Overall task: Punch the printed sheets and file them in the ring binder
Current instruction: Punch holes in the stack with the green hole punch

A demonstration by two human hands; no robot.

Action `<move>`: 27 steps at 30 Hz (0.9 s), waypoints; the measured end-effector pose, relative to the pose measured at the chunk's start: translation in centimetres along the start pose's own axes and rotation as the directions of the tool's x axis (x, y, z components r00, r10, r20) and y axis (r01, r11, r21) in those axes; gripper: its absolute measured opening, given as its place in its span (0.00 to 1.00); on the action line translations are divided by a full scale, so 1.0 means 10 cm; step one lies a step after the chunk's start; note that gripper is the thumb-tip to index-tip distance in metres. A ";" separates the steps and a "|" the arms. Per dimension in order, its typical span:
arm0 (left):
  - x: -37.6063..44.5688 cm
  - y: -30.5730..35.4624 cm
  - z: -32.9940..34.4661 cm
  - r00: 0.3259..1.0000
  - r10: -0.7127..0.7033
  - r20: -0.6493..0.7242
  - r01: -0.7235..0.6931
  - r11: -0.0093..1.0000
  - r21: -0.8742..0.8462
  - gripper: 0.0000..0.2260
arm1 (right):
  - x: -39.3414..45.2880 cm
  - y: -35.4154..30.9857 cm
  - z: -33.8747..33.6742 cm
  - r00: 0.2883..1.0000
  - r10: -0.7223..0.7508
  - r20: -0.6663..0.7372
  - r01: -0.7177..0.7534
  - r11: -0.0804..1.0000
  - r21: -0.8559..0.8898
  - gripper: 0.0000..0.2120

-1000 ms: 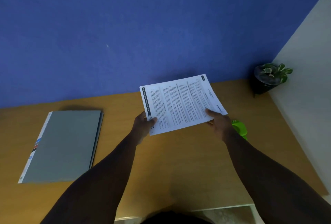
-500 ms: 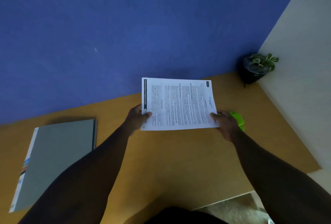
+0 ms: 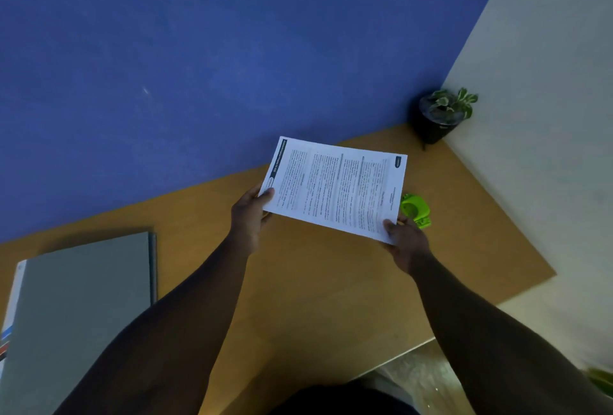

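Printed sheets (image 3: 335,189): held in the air above the counter (image 3: 318,282), landscape to the wearer, text side up. Since a second ago the stack has swung clockwise, its right end dropping toward the punch; half a second ago it sat nearly level.

Left hand (image 3: 248,215): pinches the near-left corner, thumb on top, the other fingers underneath.

Right hand (image 3: 406,242): grips the near-right corner the same way, thumb on the page.

Hole punch (image 3: 415,209): bright green, on the counter just beyond the right hand, partly hidden by the sheets' right edge. Whether paper and punch touch cannot be told from this angle.

Ring binder (image 3: 79,308): grey, closed, flat on the counter at far left, well apart from the sheets.

Potted plant (image 3: 441,117): back right corner, against the wall.

Status: punching not begun. The rotation probably squares an edge to the punch slot; feeding the edge in evenly comes next, the binder untouched until then.
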State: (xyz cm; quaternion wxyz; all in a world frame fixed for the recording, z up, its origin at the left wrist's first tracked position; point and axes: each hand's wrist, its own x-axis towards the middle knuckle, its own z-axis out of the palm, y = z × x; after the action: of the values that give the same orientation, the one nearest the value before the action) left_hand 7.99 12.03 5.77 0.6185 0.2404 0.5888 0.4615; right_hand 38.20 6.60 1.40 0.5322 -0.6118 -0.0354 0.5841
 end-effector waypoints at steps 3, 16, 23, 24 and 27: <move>-0.01 -0.09 0.16 0.999 -0.028 -0.015 0.027 0.998 -0.058 0.13 | -0.05 0.03 -0.07 0.998 0.002 0.060 -0.001 1.000 -0.020 0.20; -0.10 -0.56 1.11 0.989 -0.108 -0.099 0.095 0.987 -0.126 0.16 | -0.01 0.08 -0.26 0.948 0.140 0.286 -0.116 0.988 -0.101 0.23; -0.11 -0.65 1.40 0.992 -0.076 -0.098 0.065 0.992 -0.110 0.12 | 0.15 0.11 -0.28 0.929 0.186 0.321 -0.127 0.972 -0.197 0.24; -0.09 -0.66 1.41 0.993 -0.070 -0.100 0.060 0.993 -0.097 0.12 | 0.18 0.09 -0.31 0.930 0.188 0.316 -0.128 0.972 -0.199 0.24; -0.03 -0.70 1.37 0.994 -0.045 -0.104 0.042 0.999 -0.028 0.16 | 0.27 0.01 -0.40 0.943 0.162 0.291 -0.116 0.979 -0.168 0.20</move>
State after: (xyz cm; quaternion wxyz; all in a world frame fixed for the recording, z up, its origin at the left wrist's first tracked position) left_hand 23.06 11.95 2.65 0.5997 0.1953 0.6195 0.4673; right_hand 42.00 5.92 -1.50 0.4306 -0.5538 -0.1168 0.7030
